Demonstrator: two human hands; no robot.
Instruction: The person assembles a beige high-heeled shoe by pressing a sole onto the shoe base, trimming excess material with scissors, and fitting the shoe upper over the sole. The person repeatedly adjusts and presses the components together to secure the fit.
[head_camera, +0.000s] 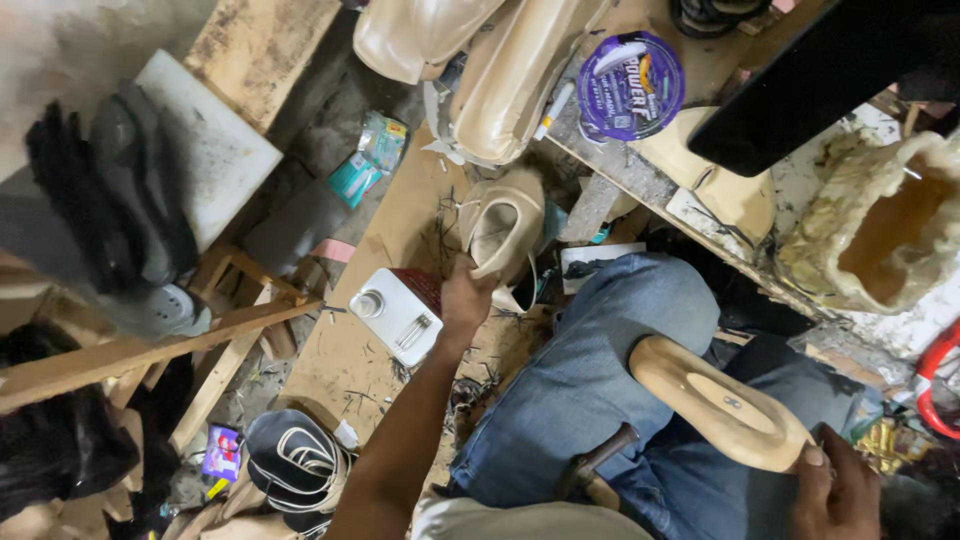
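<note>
We see our left hand (465, 298) stretched well out in front, its fingers closed on the rim of a cream-coloured, unfinished leather shoe upper (505, 225) that sits on the littered floor just past a small white rectangular metal can with a round cap (398, 311). The upper lies beyond the hand, toe pointing away and slightly right, so the grip meets it at the heel end of its long axis. Our right hand (838, 488) is down at the lower right, clasped around the narrow end of a tan wooden shoe last (722, 402) resting across our blue-jeaned knee (600, 350); the last's long axis runs from that hand up and left, toward the upper. The two pieces are well apart, and the left hand alone is near the upper. A hammer with a dark wooden handle (595, 462) lies between our legs, touched by neither hand.
</note>
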